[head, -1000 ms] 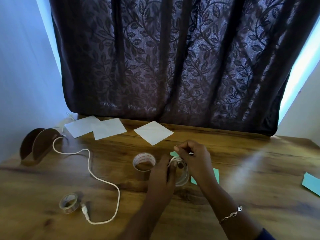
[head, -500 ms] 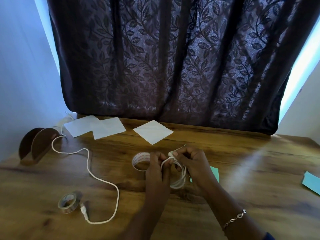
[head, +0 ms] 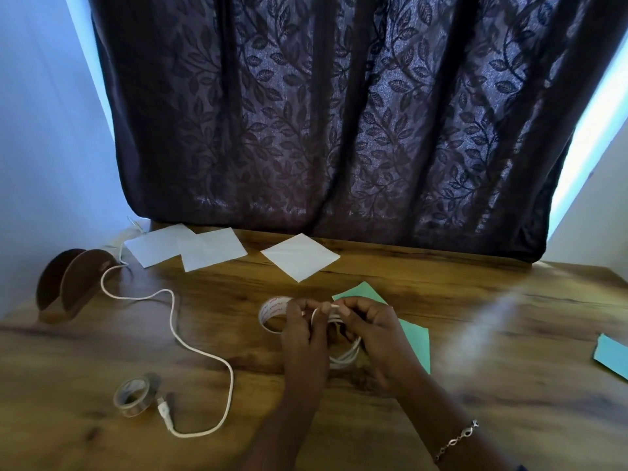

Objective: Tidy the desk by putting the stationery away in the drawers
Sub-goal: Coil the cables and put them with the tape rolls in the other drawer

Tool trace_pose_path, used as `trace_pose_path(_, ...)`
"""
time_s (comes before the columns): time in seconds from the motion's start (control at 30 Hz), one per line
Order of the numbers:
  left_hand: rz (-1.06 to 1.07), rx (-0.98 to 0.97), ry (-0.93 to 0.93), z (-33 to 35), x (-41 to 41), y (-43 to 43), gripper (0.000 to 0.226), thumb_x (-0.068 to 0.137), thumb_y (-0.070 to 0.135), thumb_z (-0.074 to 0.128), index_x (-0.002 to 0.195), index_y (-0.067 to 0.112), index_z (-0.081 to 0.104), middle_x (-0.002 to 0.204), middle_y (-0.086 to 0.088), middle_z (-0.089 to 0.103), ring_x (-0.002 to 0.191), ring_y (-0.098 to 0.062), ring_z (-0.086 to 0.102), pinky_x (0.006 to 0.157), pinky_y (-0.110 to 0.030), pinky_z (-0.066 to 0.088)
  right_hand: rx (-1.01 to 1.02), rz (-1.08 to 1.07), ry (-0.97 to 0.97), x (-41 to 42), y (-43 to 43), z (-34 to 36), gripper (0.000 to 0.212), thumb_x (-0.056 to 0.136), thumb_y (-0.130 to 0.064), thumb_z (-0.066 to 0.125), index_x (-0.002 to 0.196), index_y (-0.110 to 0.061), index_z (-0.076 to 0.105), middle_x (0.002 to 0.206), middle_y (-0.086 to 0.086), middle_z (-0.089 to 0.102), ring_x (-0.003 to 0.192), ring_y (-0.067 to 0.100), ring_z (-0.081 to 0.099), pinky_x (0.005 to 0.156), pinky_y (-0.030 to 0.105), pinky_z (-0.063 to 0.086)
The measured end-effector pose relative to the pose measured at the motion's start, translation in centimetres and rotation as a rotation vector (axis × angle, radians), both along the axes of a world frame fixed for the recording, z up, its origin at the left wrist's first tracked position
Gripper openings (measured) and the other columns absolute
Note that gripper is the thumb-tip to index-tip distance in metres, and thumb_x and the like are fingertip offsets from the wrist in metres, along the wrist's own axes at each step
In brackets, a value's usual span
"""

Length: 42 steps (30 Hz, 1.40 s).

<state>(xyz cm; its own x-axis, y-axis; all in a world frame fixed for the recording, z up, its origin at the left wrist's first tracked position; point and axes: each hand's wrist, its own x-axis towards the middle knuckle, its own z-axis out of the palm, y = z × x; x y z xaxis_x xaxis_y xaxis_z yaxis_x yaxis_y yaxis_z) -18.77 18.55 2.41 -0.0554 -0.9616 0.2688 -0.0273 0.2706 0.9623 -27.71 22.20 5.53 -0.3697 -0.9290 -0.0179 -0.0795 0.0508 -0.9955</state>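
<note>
Over desk, hands grip coiled cable (white)

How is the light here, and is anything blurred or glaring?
Head view: dim and backlit, daylight bright at both sides of the dark curtain; a pale glare streak crosses the desk on the right; the left hand and right hand gripping the coiled cable look soft.

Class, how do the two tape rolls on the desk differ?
The far tape roll is bigger and whitish with red print; the near tape roll is smaller and clear. The far one is partly hidden by the left hand; the near one lies uncovered. Both sit on the desk.
</note>
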Motion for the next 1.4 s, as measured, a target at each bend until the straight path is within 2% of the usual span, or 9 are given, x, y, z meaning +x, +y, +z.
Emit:
trace_pose_path(0.23, -0.097, 0.181, 0.03, 0.4, 0.3, -0.6, 0.02, 0.092, 0.023, 0.051, 0.086, 0.009, 0.064, 0.078, -0.001, 0.066, 0.068, -0.005, 0.063, 0.06, -0.014, 0.05, 0.04, 0.001, -0.06, 0.0, 0.1, -0.6, 0.018, 0.093, -0.013, 0.049, 0.087, -0.018, 0.066, 0.092, 0.003, 0.07, 0.092, 0.017, 0.067, 0.08, 0.029, 0.056)
trace_pose_path(0.33, -0.181, 0.329, 0.167, 0.8, 0.6, -0.4, 0.02, 0.091, 0.021, 0.054, 0.082, 0.007, 0.066, 0.074, -0.003, 0.068, 0.061, -0.001, 0.065, 0.054, -0.013, 0.05, 0.044, -0.008, -0.1, 0.0, 0.2, -1.0, 0.019, 0.093, -0.013, 0.049, 0.089, -0.017, 0.067, 0.093, 0.006, 0.07, 0.095, 0.024, 0.065, 0.088, 0.04, 0.054)
trace_pose_path(0.47, -0.37, 0.651, 0.392, 1.1, 1.3, -0.4, 0.021, 0.091, 0.022, 0.053, 0.083, 0.006, 0.065, 0.068, -0.006, 0.07, 0.062, -0.016, 0.068, 0.054, -0.027, 0.052, 0.008, 0.017, -0.232, -0.3, 0.4, -1.4, 0.022, 0.094, -0.01, 0.047, 0.089, -0.009, 0.068, 0.091, 0.014, 0.069, 0.091, 0.032, 0.062, 0.082, 0.041, 0.051)
trace_pose_path(0.67, -0.448, 0.865, 0.585, 0.5, 1.6, -0.1, 0.028, 0.095, 0.023, 0.045, 0.106, 0.001, 0.058, 0.079, -0.015, 0.071, 0.069, -0.025, 0.068, 0.051, -0.029, 0.056, 0.048, -0.032, -0.445, 0.2, 0.1, -2.2, 0.015, 0.093, -0.009, 0.048, 0.097, -0.01, 0.062, 0.094, 0.009, 0.067, 0.096, 0.027, 0.062, 0.086, 0.04, 0.051)
trace_pose_path(0.83, -0.405, 0.907, 0.639, -0.3, 2.2, -0.4, 0.034, 0.095, 0.03, 0.042, 0.103, 0.001, 0.06, 0.09, -0.021, 0.068, 0.087, -0.034, 0.062, 0.071, -0.041, 0.051, 0.03, -0.174, -0.104, 2.1, 0.1, -2.9, 0.008, 0.087, -0.019, 0.06, 0.087, -0.014, 0.065, 0.089, 0.004, 0.07, 0.088, 0.019, 0.066, 0.081, 0.034, 0.055)
trace_pose_path(0.93, -0.364, 0.909, 0.696, -0.6, 2.2, -0.2, 0.034, 0.096, 0.028, 0.04, 0.088, 0.002, 0.062, 0.071, -0.016, 0.069, 0.074, -0.029, 0.062, 0.064, -0.035, 0.048, -0.029, -0.238, 0.041, 3.4, -0.1, -3.1, 0.007, 0.089, -0.02, 0.057, 0.085, -0.017, 0.063, 0.085, -0.003, 0.068, 0.083, 0.009, 0.064, 0.069, 0.018, 0.052)
trace_pose_path(1.0, -0.357, 0.918, 0.736, -1.1, 2.4, -0.2, 0.036, 0.096, 0.027, 0.039, 0.081, 0.004, 0.062, 0.063, -0.012, 0.068, 0.063, -0.024, 0.063, 0.061, -0.032, 0.046, -0.015, -0.231, 0.109, 3.9, -0.4, -3.3, 0.011, 0.091, -0.02, 0.054, 0.085, -0.017, 0.063, 0.083, -0.002, 0.067, 0.081, 0.009, 0.064, 0.068, 0.017, 0.051)
trace_pose_path(1.2, -0.383, 0.896, 0.778, -2.5, 3.0, -0.5, 0.036, 0.094, 0.029, 0.04, 0.087, 0.004, 0.065, 0.072, -0.012, 0.07, 0.062, -0.023, 0.067, 0.06, -0.031, 0.054, 0.089, -0.185, -0.232, 4.3, -0.9, -3.3, 0.023, 0.095, -0.019, 0.049, 0.076, -0.02, 0.062, 0.083, 0.0, 0.067, 0.086, 0.017, 0.064, 0.084, 0.038, 0.053)
trace_pose_path(1.4, -0.324, 0.937, 0.804, -3.2, 3.3, -0.2, 0.042, 0.093, 0.037, 0.039, 0.089, 0.002, 0.062, 0.071, -0.015, 0.07, 0.061, -0.025, 0.068, 0.054, -0.031, 0.057, 0.097, -0.258, -0.278, 5.1, -1.2, -4.3, 0.009, 0.088, -0.013, 0.059, 0.089, -0.007, 0.067, 0.09, 0.01, 0.07, 0.084, 0.02, 0.066, 0.07, 0.029, 0.055)
